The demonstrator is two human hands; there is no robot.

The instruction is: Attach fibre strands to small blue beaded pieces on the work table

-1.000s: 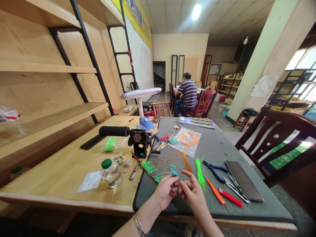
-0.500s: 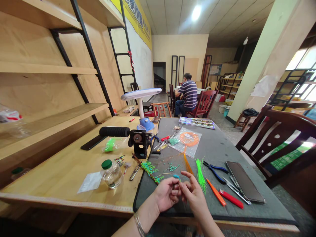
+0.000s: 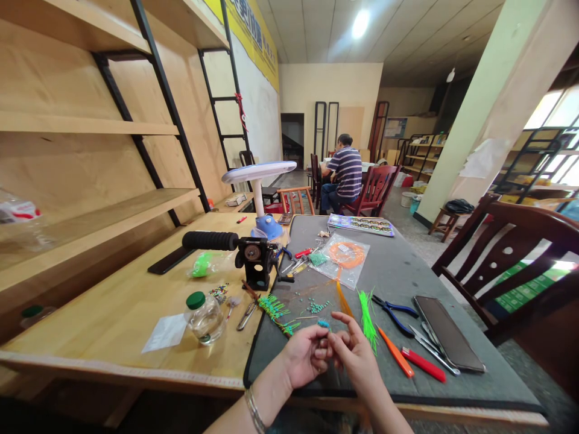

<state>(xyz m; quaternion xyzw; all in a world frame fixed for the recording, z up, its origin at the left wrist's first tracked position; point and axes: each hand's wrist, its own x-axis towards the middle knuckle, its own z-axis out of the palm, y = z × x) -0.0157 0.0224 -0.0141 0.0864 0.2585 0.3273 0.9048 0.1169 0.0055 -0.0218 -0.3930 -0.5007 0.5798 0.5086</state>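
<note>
My left hand (image 3: 308, 357), with metal bangles at the wrist, is closed in a pinch above the front of the grey mat. My right hand (image 3: 351, 352) meets it fingertip to fingertip, thumb and a finger pinched together and another finger raised. What lies between the fingertips is too small to make out. A small blue piece (image 3: 322, 323) shows just beyond the left fingertips; I cannot tell if it is held. Past the hands are loose teal beads (image 3: 318, 306) and orange strands (image 3: 344, 299). Bright green strands (image 3: 367, 319) lie right of my right hand.
On the right lie blue-handled pliers (image 3: 398, 310), an orange tool (image 3: 396, 352), a red-handled tool (image 3: 424, 364), tweezers and a phone (image 3: 447, 333). Left are a green-capped jar (image 3: 205, 322), a black clamp device (image 3: 256, 262) and a blue-and-white lamp (image 3: 257, 175). A person (image 3: 346, 169) sits farther back.
</note>
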